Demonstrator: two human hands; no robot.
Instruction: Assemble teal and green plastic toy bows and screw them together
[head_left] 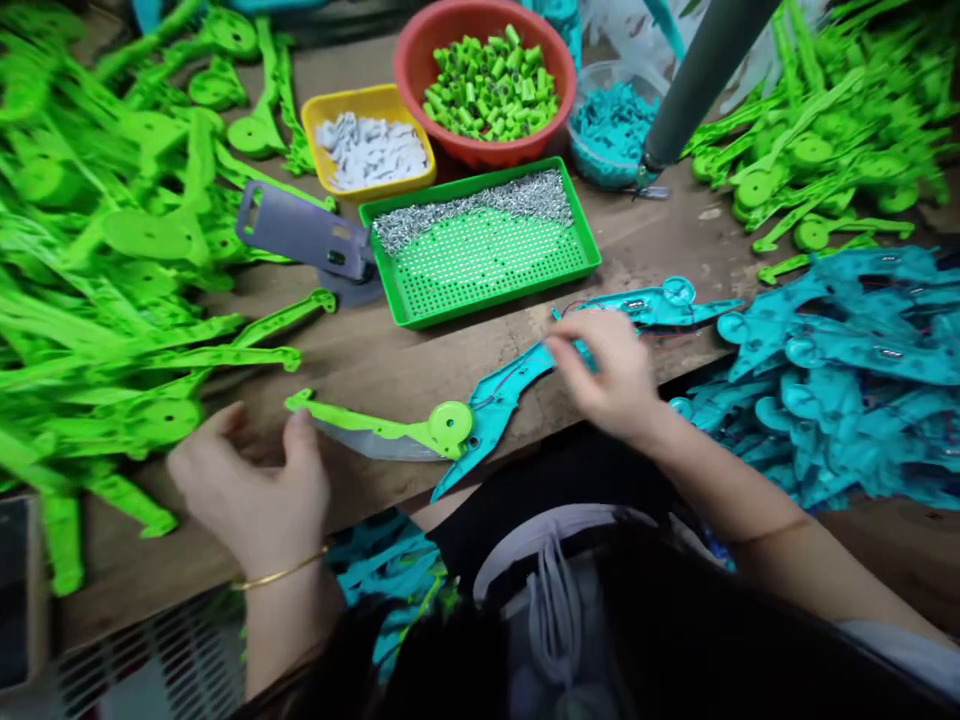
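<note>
In front of me lies a turquoise plastic shell half (496, 395) with a thin wire along it. A bright green arm-shaped part (375, 425) with a round disc end meets its lower end, and a grey translucent blade-like piece (375, 443) shows along the green part. My right hand (611, 370) is pinched at the shell's upper end; its fingertips hide whatever is between them. Just beyond that hand rests another turquoise section (645, 305) with a round boss and a small metal spring. My left hand (259, 480) is held open, thumb and fingers apart, near the green part's tip.
Green parts (150, 230) heap at the left, more green parts (817, 150) and turquoise shells (847, 370) at the right. A green tray (487, 310) holds small metal pieces. Behind stand a yellow tub (375, 188), red bowl (487, 150) and clear tub (600, 175). A dark pole-like tool (705, 85) hangs overhead.
</note>
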